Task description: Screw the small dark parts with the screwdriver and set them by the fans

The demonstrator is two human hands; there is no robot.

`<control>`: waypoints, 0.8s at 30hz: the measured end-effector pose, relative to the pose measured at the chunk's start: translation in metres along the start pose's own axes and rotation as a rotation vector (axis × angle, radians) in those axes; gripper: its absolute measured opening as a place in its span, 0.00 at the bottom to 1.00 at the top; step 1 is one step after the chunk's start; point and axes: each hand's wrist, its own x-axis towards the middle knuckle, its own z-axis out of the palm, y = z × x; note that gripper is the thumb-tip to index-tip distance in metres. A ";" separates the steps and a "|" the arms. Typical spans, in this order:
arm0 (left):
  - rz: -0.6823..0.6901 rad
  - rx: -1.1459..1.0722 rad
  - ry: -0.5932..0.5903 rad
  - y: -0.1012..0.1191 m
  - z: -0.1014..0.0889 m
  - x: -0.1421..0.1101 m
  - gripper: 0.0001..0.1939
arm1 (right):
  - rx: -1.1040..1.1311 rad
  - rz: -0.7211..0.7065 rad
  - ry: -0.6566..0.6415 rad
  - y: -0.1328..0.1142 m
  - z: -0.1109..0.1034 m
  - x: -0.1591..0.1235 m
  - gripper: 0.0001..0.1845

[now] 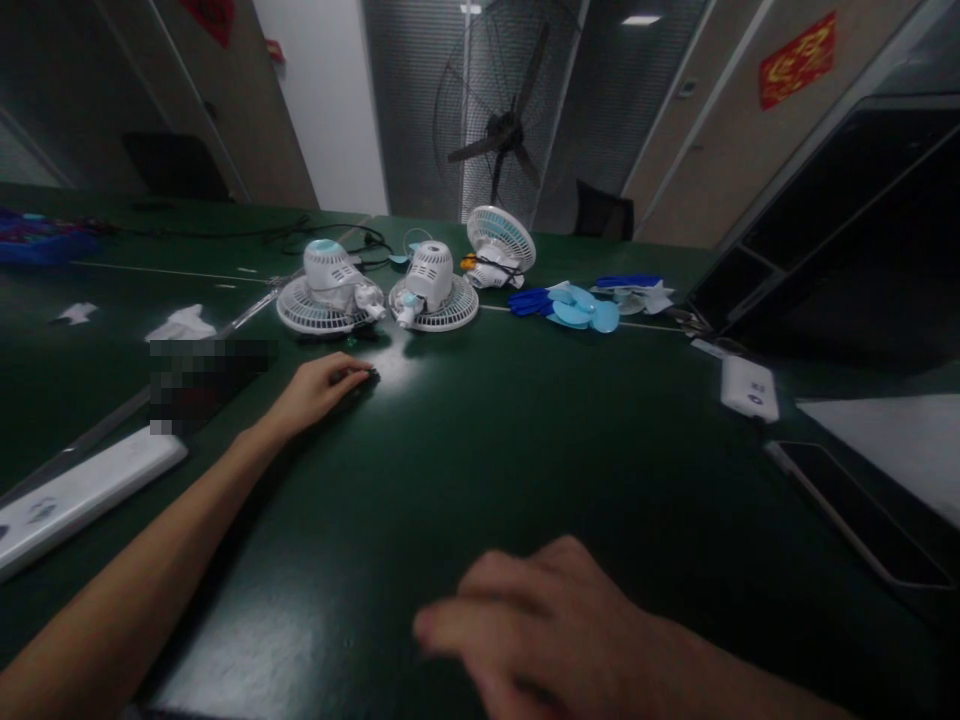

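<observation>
My left hand (321, 388) rests low over the green table with thumb and fingertips pinched together. At their tips shows a small dark piece (373, 374), too small to name. My right hand (544, 620) is near the front of the table, smeared by motion. Its fingers look bent, and whether anything is between them I cannot make out. Beyond my left hand, a white fan head (330, 285) lies grille down, with a second fan head (433, 285) beside it. Behind them a third small fan (499, 248) leans with its grille raised.
Light blue fan blades (581, 307) and blue-and-white gloves (536, 300) lie right of the fans. At the right are a white power bank (750, 388), a phone (855, 510) and a dark monitor (847, 230). A long white box (90, 490) lies left, near my forearm.
</observation>
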 end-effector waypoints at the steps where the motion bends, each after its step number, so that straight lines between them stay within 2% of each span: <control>1: 0.027 -0.023 -0.050 0.010 0.003 -0.001 0.21 | 0.043 0.063 0.017 0.015 -0.003 0.005 0.19; 4: 0.122 -0.086 -0.206 0.049 0.017 -0.006 0.18 | 0.097 0.246 0.064 0.063 -0.003 0.009 0.12; 6: 0.218 -0.127 -0.269 0.078 0.030 -0.013 0.15 | 0.081 0.311 0.119 0.086 0.003 0.005 0.10; 8: 0.330 -0.155 -0.308 0.103 0.042 -0.020 0.13 | 0.081 0.331 0.148 0.098 0.008 0.000 0.11; 11: 0.425 -0.194 -0.372 0.127 0.056 -0.031 0.12 | 0.065 0.311 0.150 0.100 0.012 -0.003 0.12; 15: 0.428 -0.227 -0.399 0.137 0.065 -0.039 0.16 | 0.024 0.280 0.133 0.098 0.013 -0.004 0.12; 20: 0.392 -0.203 -0.428 0.136 0.067 -0.039 0.09 | -0.014 0.266 0.139 0.104 0.017 -0.007 0.13; 24: 0.400 -0.213 -0.450 0.138 0.065 -0.039 0.07 | -0.039 0.253 0.130 0.106 0.020 -0.008 0.13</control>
